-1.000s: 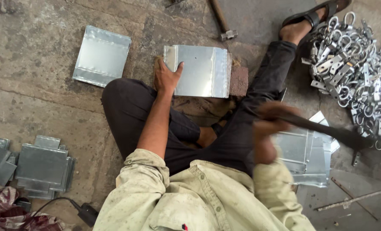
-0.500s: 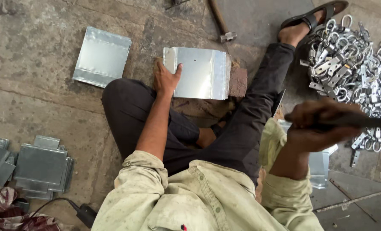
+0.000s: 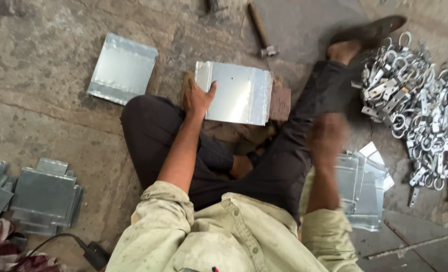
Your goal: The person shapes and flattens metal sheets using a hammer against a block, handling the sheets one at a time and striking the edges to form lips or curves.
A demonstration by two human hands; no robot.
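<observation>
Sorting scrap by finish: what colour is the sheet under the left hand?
Shiny silver-grey metal sheet, clearest in the head view.

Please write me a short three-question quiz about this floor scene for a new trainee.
1. True or false: the left hand presses flat on the metal sheet that lies in front of the person.
2. Which lies on the floor beyond that sheet? A) a hammer B) a saw C) a drill
3. Fill in: the pile of metal clips lies on the person's ____ side.

Key:
1. True. The palm rests on the sheet's near left edge.
2. A. The hammer lies with its wooden handle pointing away.
3. Right. The pile lies past the outstretched leg; the right hand is blurred, so what it holds cannot be told.
</observation>
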